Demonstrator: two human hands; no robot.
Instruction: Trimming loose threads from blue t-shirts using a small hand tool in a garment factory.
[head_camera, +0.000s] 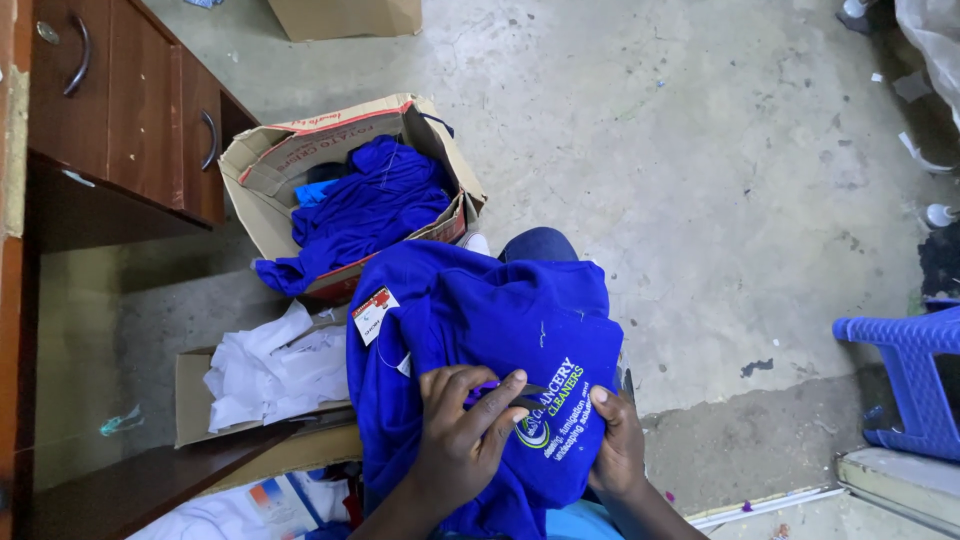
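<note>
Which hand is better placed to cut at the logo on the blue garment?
Probably the left hand: it holds the small scissors right beside the embroidered logo. The right hand only grips the blue garment at its edge, keeping it steady.

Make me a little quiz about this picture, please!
1. True or false: the box holds blue cloth.
2. Which hand holds the purple tool on the shirt? A) left hand B) right hand
3. What colour is the stool?

Key: 1 true. 2 A. 3 blue.
</note>
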